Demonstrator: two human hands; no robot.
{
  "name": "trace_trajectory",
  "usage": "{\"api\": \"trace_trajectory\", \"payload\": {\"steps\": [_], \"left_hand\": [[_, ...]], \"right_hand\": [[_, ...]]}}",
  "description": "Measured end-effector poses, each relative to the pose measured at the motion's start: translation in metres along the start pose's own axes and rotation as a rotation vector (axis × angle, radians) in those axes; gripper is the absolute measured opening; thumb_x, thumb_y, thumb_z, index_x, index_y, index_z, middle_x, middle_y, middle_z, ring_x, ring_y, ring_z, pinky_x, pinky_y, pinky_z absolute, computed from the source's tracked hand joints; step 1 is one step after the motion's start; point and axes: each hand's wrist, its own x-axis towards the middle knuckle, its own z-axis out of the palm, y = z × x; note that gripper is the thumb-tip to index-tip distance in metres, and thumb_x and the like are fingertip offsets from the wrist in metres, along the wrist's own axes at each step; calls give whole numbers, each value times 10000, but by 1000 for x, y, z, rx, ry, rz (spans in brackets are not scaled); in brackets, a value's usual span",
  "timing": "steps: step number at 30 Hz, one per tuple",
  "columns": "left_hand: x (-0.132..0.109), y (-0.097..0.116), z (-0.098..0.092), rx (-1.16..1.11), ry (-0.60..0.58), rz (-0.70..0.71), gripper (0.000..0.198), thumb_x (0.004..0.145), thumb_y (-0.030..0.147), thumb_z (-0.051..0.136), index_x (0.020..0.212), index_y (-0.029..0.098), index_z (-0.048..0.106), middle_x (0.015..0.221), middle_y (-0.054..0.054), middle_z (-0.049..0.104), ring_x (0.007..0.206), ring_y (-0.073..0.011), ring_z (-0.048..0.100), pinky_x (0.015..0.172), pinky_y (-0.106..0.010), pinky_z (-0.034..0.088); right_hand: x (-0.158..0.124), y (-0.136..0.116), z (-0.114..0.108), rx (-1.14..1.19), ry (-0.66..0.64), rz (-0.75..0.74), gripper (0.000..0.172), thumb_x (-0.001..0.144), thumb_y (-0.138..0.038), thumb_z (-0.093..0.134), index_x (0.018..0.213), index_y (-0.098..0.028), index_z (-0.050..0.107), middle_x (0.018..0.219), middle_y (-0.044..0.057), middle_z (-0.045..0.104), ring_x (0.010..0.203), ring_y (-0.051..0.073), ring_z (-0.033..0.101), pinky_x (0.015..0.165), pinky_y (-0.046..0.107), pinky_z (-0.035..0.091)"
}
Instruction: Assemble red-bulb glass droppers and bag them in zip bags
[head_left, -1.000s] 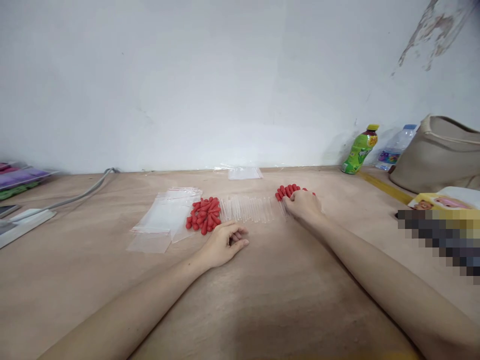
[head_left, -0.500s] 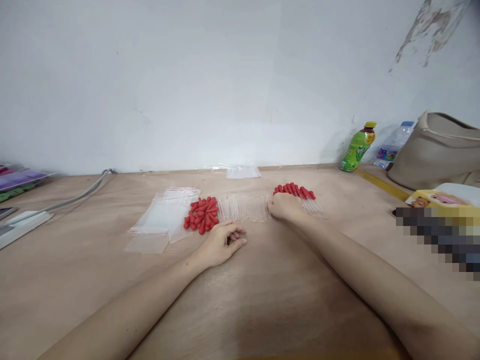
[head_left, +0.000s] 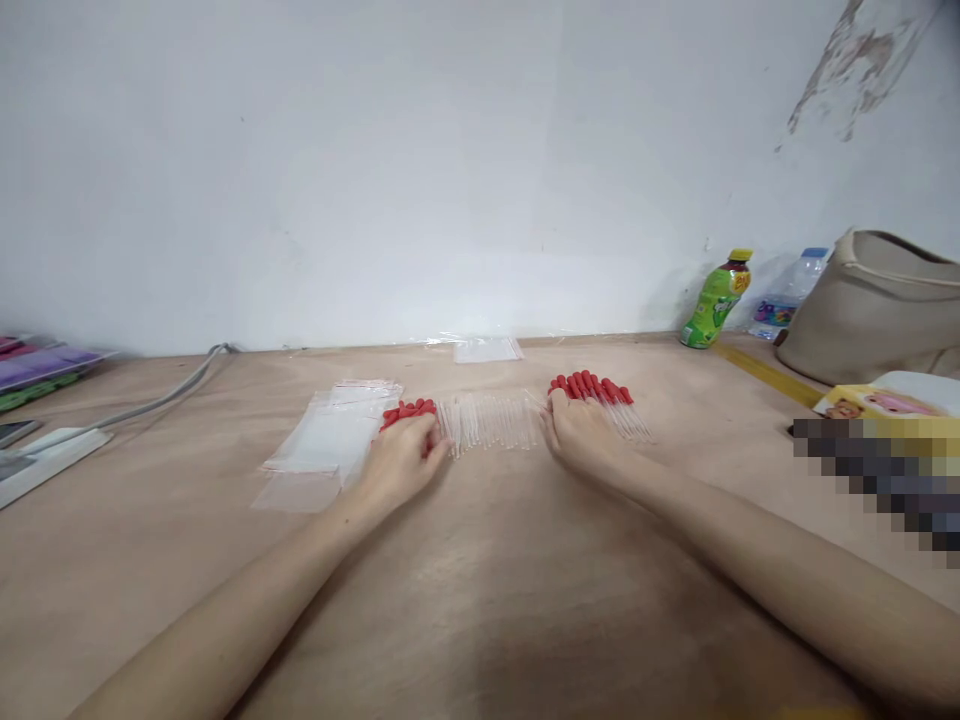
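Red rubber dropper bulbs (head_left: 409, 409) lie in a pile left of centre, partly covered by my left hand (head_left: 401, 458). Its fingers are curled down, and red shows between thumb and forefinger. Beside the pile, thin clear dropper tubes (head_left: 487, 422) lie in a row. At the row's right end my right hand (head_left: 585, 432) is closed, its fingertips pinching at a clear tube; the exact grip is partly hidden. Just beyond it lie several droppers (head_left: 592, 386), clear tubes with red bulbs on their ends.
Clear zip bags (head_left: 319, 435) lie left of the bulbs, and another bag (head_left: 487, 350) by the wall. At the right are a green drink bottle (head_left: 716, 300), a water bottle (head_left: 787, 295), a beige bag (head_left: 855, 310) and a yellow package (head_left: 885, 405). A grey cable (head_left: 172, 387) runs at left.
My left hand has moved left and away from me, onto the red bulbs. My right hand has shifted slightly, staying at the right end of the tubes.
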Motion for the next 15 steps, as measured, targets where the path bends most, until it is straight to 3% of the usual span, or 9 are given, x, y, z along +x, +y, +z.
{"api": "trace_trajectory", "payload": {"steps": [2, 5, 11, 15], "left_hand": [[5, -6, -9, 115, -14, -89, 188, 762, 337, 505, 659, 182, 476, 633, -13, 549, 609, -177, 519, 516, -263, 341], [6, -12, -12, 167, -86, -140, 203, 736, 370, 522, 679, 184, 464, 689, -29, 565, 647, -194, 535, 514, -263, 336], [4, -16, -9, 192, -137, -124, 91, 752, 264, 465, 709, 185, 454, 707, -40, 577, 661, -198, 551, 531, -262, 350], [4, -9, -16, 289, -95, -177, 77, 762, 231, 427, 800, 179, 469, 719, -50, 587, 620, -209, 557, 503, -265, 344]], "right_hand": [[-11, 3, 4, 19, 119, -126, 282, 890, -262, 281, 815, -117, 512, 731, 102, 597, 656, 189, 525, 639, 299, 285], [-24, 0, 8, 108, 196, -210, 238, 885, -237, 314, 767, -140, 497, 719, 65, 587, 658, 169, 512, 655, 291, 282], [-34, -13, -10, 258, 135, -222, 139, 840, -216, 407, 738, -176, 492, 670, 51, 577, 622, 174, 503, 593, 291, 294], [-33, -12, -8, 359, 147, -199, 141, 837, -190, 386, 745, -193, 493, 680, 57, 589, 618, 185, 512, 593, 304, 324]]}}
